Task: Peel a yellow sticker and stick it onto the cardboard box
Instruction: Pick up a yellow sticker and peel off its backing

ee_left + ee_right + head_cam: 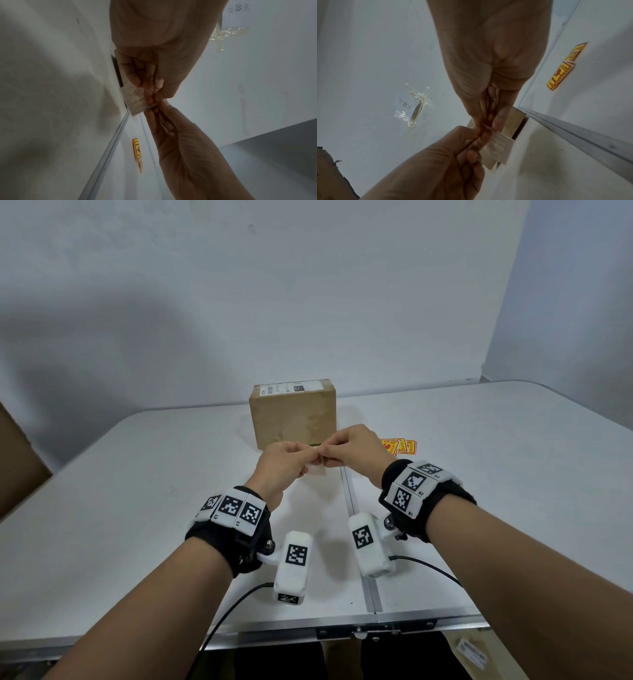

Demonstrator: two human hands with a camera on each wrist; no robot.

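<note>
Both hands meet above the white table point(137, 508), in front of the cardboard box point(293, 414). My left hand point(291, 460) pinches a sticker point(317, 470) whose pale back faces the camera. My right hand point(346, 451) pinches the sticker's upper edge with its fingertips. In the left wrist view the sticker point(135, 100) hangs below my left hand point(149, 86), with my right hand point(154, 111) touching its corner. The right wrist view shows the sticker point(500, 147) between my right hand point(488, 121) and my left hand point(474, 136), with the box point(513, 121) behind. The printed yellow face is hidden.
A pile of yellow stickers point(399, 446) lies on the table right of the box, also seen as stickers point(138, 150) and stickers point(561, 71). A metal seam point(356, 525) runs down the table's middle. A large brown carton point(17, 460) stands at the far left.
</note>
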